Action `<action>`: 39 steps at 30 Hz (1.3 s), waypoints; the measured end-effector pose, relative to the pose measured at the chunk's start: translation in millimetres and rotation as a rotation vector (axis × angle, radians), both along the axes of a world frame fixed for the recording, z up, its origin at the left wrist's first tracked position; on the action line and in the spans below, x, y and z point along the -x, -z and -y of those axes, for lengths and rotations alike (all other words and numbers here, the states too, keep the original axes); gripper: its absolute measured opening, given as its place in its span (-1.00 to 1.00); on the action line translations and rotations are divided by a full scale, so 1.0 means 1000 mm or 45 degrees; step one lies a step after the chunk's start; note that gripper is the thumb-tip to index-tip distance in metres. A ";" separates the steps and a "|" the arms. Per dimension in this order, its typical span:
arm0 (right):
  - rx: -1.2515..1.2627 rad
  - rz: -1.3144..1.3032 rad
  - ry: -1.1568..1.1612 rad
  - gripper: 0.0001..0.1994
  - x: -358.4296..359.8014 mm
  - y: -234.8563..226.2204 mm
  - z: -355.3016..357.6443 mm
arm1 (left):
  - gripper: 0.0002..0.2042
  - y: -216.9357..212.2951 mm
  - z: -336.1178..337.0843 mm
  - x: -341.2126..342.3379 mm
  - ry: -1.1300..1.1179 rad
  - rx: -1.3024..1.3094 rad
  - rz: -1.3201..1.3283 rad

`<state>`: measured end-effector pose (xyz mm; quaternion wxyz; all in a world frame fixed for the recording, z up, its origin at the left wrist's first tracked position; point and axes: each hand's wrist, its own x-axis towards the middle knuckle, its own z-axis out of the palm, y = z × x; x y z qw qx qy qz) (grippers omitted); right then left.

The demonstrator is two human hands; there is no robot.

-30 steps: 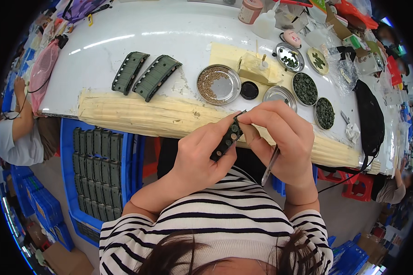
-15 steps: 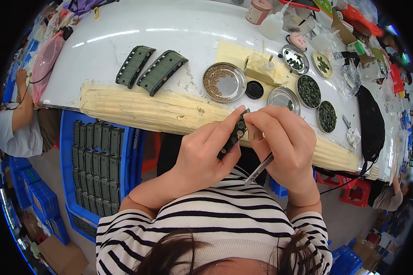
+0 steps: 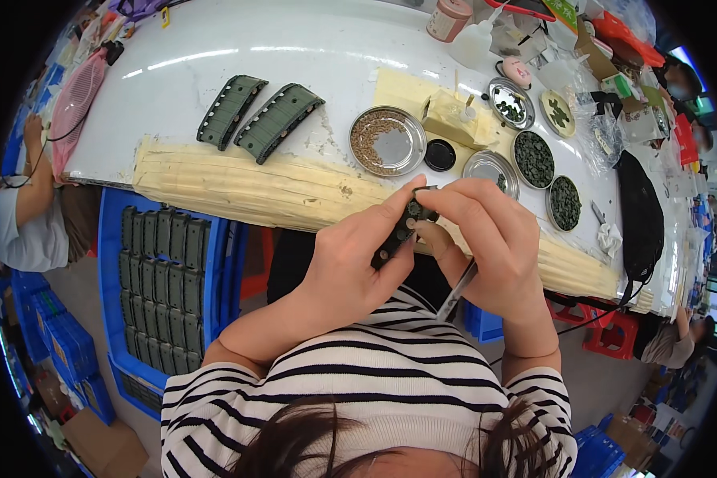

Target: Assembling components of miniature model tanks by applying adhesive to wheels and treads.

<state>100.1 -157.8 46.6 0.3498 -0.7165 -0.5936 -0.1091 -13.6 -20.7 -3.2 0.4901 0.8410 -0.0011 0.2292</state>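
My left hand (image 3: 350, 263) grips a dark green slotted strip (image 3: 397, 233) and holds it tilted just in front of the table edge. My right hand (image 3: 490, 239) presses thumb and forefinger onto the strip's upper end, and a pair of metal tweezers (image 3: 457, 291) is tucked under its palm, pointing down. Two more green strips (image 3: 259, 118) lie side by side on the white table (image 3: 215, 48). A round metal dish of brown bits (image 3: 388, 141) stands just beyond my hands.
Small dishes of dark green parts (image 3: 533, 158) and a black lid (image 3: 440, 154) stand right of the brown dish. A blue crate (image 3: 163, 279) holds several green strips at lower left. Another person's arm (image 3: 32, 175) shows at the far left. Clutter fills the back right.
My hands and the strip stay close together in front of the table edge. The right fingers have shifted onto the strip's upper end, and the tweezers now hang lower under the palm.
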 end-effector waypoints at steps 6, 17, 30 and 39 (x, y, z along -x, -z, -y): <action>-0.221 -0.344 0.347 -0.69 0.005 -0.011 0.012 | -0.65 0.010 -0.012 -0.002 0.277 0.740 -0.116; -0.256 -0.155 0.171 -0.68 0.003 0.004 0.003 | -0.69 0.012 -0.006 -0.001 0.260 0.777 0.054; -0.213 -0.053 0.147 -0.69 0.002 0.005 0.003 | -0.68 0.018 -0.008 0.003 0.264 0.721 0.062; -0.292 -0.209 0.210 -0.64 0.003 0.000 0.005 | -0.64 0.007 -0.004 -0.004 0.339 0.936 0.046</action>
